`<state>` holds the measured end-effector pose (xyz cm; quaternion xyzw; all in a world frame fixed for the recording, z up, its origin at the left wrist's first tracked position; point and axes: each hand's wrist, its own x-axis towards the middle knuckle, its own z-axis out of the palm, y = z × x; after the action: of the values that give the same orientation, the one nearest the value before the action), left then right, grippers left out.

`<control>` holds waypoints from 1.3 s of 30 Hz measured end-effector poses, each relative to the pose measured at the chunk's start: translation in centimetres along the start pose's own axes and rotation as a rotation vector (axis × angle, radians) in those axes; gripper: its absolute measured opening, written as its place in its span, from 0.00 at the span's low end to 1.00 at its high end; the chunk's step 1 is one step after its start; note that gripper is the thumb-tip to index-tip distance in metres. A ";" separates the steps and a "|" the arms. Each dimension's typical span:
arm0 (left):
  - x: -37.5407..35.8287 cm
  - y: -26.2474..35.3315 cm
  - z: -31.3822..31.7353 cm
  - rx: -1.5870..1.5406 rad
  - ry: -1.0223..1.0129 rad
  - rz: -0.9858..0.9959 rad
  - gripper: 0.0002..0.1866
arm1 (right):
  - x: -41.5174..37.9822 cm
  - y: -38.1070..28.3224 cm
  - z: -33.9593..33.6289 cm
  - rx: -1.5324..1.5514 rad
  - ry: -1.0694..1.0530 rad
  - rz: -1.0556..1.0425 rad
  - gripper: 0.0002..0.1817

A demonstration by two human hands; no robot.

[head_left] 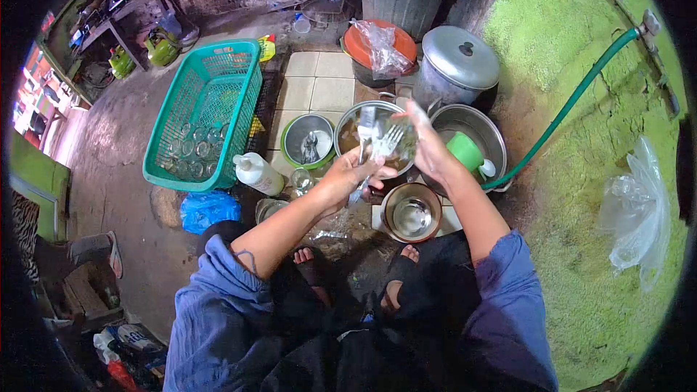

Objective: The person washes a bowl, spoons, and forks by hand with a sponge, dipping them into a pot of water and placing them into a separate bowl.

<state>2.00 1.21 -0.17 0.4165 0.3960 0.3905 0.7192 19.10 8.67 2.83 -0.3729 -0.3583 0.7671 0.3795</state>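
Observation:
My left hand is closed around a small bunch of cutlery. A fork with its tines up shows clearly, and a second piece, blurred and probably another fork, stands beside it. To the right is my right hand, its fingers stretched upward and nothing visible in them. White suds seem to cling to the cutlery and fingers. Below both hands is a metal basin of cloudy water, partly hidden by them. A steel bowl with a dark scrubber and white suds sits to its left.
A teal basket of glasses stands left, near a white bottle. A pot holding a green dipper sits right, beside a green hose. A lidded pot stands behind, and a smaller pot by my feet.

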 end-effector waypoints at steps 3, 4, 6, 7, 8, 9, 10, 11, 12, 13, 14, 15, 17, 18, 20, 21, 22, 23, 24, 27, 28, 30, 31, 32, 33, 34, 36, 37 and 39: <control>0.3 -0.1 -0.3 -0.079 0.085 -0.006 0.09 | 0.7 3.3 -0.5 -0.260 -0.088 -0.129 0.23; 0.4 -0.4 -0.5 -0.081 0.086 -0.005 0.09 | 0.1 3.6 -0.3 -0.299 -0.143 -0.148 0.22; 0.4 -0.9 -0.8 0.011 0.076 0.039 0.08 | -0.1 2.5 0.1 -0.352 -0.223 -0.087 0.18; 0.4 -0.9 -1.1 0.012 0.075 0.036 0.08 | -0.3 1.8 0.3 -0.404 -0.303 -0.030 0.13; 0.6 -0.9 -1.5 0.047 0.009 0.057 0.08 | -0.7 1.2 0.4 -0.403 -0.301 -0.030 0.13; 0.7 -0.7 -1.7 0.082 -0.057 0.083 0.09 | -1.0 0.6 0.6 -0.545 -0.224 -0.120 0.10; 0.6 -0.5 -1.6 0.081 -0.057 0.085 0.09 | -1.2 -0.1 0.8 -0.686 -0.146 -0.209 0.07; 0.4 -0.3 -1.5 0.127 -0.059 0.117 0.11 | -1.4 -0.9 0.7 -0.606 -0.156 -0.111 0.10; 0.2 0.1 -1.3 0.174 -0.061 0.147 0.13 | -1.4 -1.0 0.3 -0.605 -0.156 -0.111 0.10; -0.1 0.5 -1.0 0.174 -0.062 0.144 0.13 | -1.4 -0.9 -0.1 -0.559 -0.166 -0.085 0.10; -0.3 1.0 -0.7 0.243 -0.045 0.184 0.14 | -1.3 -0.9 -0.4 -0.513 -0.176 -0.060 0.11; -0.4 1.3 -0.5 0.311 -0.027 0.223 0.15 | -1.9 -1.5 0.0 -0.434 -0.157 -0.020 0.08; 0.0 0.8 -1.4 0.319 -0.055 0.205 0.16 | -1.8 -2.3 -0.8 -0.420 -0.128 -0.018 0.09; 0.0 0.9 -1.7 0.329 -0.083 0.188 0.17 | -1.7 -2.9 -1.3 -0.406 -0.102 -0.019 0.09; -0.5 1.4 -2.3 0.316 -0.117 0.137 0.18 | -1.5 -3.7 -2.3 -0.384 -0.016 0.001 0.10; -0.7 1.8 -2.3 0.303 -0.151 0.085 0.19 | -1.3 -3.8 -2.7 -0.287 0.016 -0.051 0.11; -0.8 1.8 -2.3 0.303 -0.152 0.087 0.19 | -0.9 -3.8 -3.3 -0.190 0.049 -0.103 0.12; -0.9 1.8 -2.2 0.297 -0.189 0.077 0.20 | -0.1 -3.4 -4.1 -0.214 0.024 -0.145 0.12; -1.0 1.9 -2.1 0.292 -0.227 0.064 0.21 | -0.4 -3.3 -3.5 -0.210 0.027 -0.147 0.12; -1.2 1.9 -1.6 0.378 -0.258 0.033 0.23 | -0.3 -2.4 -1.5 0.182 -0.333 -0.036 0.22; -1.3 1.9 -1.5 0.389 -0.284 0.024 0.25 | -0.3 -2.0 -1.5 0.184 -0.333 -0.035 0.22; -1.8 2.2 -1.4 0.434 -0.253 0.016 0.25 | -0.7 -1.5 -0.7 -0.160 -0.441 0.088 0.25; -1.9 2.2 -1.4 0.478 -0.244 0.015 0.25 | -1.1 -1.7 -0.1 -0.229 -0.428 0.080 0.25; -2.0 2.3 -1.4 0.521 -0.236 0.015 0.24 | -1.2 -1.7 -0.2 -0.229 -0.430 0.079 0.25; -2.2 2.3 -1.3 0.521 -0.236 0.016 0.24 | -1.2 -1.7 -0.6 -0.342 -0.457 0.031 0.26; -2.3 2.2 -1.2 0.567 -0.224 0.054 0.24 | -1.3 -1.8 -0.7 -0.455 -0.483 -0.018 0.27; -2.3 2.1 -1.4 0.609 -0.214 0.091 0.24 | -1.4 -2.2 -0.6 -0.451 -0.503 0.009 0.29; -2.3 2.0 -1.6 0.678 -0.221 0.122 0.24 | -1.5 -2.3 -0.5 -0.508 -0.490 -0.018 0.28; -2.0 1.5 -2.0 0.746 -0.227 0.150 0.24 | -1.7 -2.6 -0.4 -0.526 -0.476 -0.069 0.28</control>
<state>-0.87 0.51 1.01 0.7175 0.3972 0.2226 0.5272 21.03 8.51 5.31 -0.2565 -0.6345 0.7005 0.2022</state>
